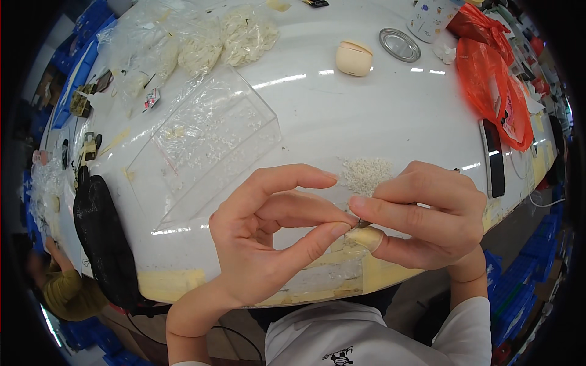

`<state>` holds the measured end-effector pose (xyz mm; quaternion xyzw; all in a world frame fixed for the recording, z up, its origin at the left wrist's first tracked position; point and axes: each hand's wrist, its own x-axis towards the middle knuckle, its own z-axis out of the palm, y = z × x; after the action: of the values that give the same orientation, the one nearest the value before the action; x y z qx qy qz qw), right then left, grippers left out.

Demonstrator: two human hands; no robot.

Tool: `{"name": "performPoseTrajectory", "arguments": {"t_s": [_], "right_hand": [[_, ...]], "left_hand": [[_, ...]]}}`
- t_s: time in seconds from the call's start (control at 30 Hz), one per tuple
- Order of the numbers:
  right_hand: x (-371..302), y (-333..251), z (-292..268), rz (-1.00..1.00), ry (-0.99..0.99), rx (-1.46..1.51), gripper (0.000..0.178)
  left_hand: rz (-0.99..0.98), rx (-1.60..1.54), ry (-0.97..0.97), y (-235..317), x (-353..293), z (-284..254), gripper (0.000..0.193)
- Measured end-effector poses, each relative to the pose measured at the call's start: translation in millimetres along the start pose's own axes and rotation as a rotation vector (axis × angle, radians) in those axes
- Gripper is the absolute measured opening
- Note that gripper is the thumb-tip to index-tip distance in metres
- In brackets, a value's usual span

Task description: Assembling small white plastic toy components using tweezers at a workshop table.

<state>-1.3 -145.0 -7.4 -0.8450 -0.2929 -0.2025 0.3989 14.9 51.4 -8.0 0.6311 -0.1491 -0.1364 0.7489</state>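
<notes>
One dark piece [363,223] between fingers [317,241]

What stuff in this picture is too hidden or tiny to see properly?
All in the head view:
Tiny dark piece between the left hand and right hand: its shape, too small and partly covered by fingers.
Loose pile of tiny white grains: each grain's shape, too small.
Beige rounded case: its inside, hidden by its own shell.
White patterned container: its top, cut off by the upper edge.
</notes>
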Motion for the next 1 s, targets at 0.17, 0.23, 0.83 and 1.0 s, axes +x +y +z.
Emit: {"name": "performPoseTrajectory", "arguments": {"t_s": [0.17,0.23,0.83,1.0], "right_hand": [[1.4,-2.6,-1.5,0.0,-0.006,-0.006,0.028],[2.7,-3.4,-2.2,0.019,-0.008,0.014,0.028],[4.7,-0.8,-0.9,0.012,-0.003,0.004,0.027],[7.2,-6.4,-4.2,0.021,-0.029,-0.018,0.024]], "left_hand": [[-0.032,-0.06,-0.014,-0.1,-0.4,-0.7,0.045],[-0.05,-0.132,-0.036,-2.6,-0.7,-3.5,0.04],[-0.005,-0.168,-0.044,-4.7,0.6,-4.2,0.036],[-0.063,-0.181,-0.011,-1.4,-0.7,-4.8,0.031]]}}
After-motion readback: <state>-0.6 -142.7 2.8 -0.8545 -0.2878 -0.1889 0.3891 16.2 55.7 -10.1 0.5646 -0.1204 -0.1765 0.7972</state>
